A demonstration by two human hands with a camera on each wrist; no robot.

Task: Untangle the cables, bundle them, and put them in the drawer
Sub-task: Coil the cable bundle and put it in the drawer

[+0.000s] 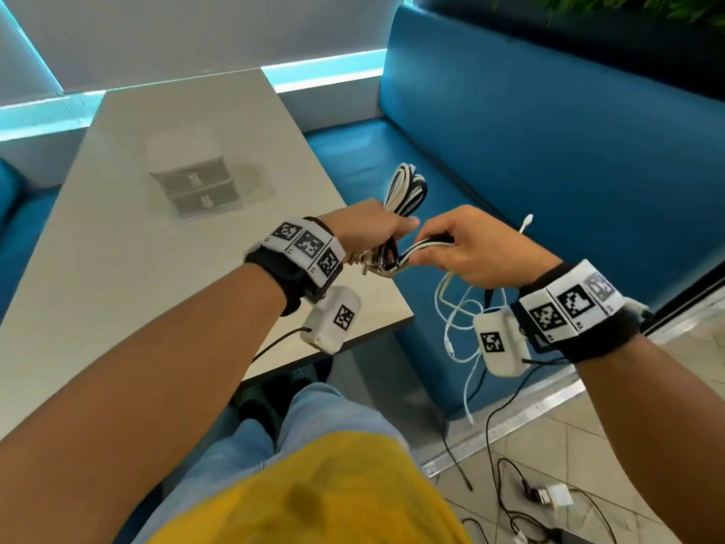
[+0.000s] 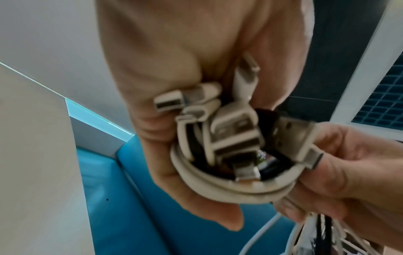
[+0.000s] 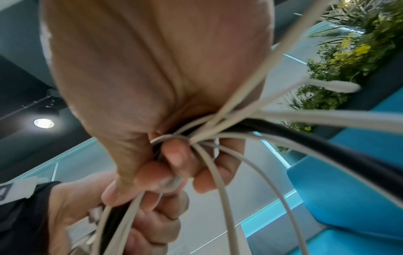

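A bundle of white and black cables (image 1: 406,190) rises in loops from my left hand (image 1: 368,229), which grips it above the table's near right corner. In the left wrist view the plug ends (image 2: 235,132) stick out below the fist. My right hand (image 1: 459,249) pinches several white and black strands (image 1: 419,245) coming off the bundle. Loose white ends (image 1: 459,320) hang below it over the bench. In the right wrist view the strands (image 3: 218,131) fan out of the curled fingers (image 3: 174,155). The small white drawer unit (image 1: 192,178) stands on the table (image 1: 117,268), both drawers closed.
A blue bench (image 1: 549,151) runs along the right of the table. On the tiled floor at lower right lie black wires and a white adapter (image 1: 557,494). My legs and feet (image 1: 274,410) are under the table's near edge.
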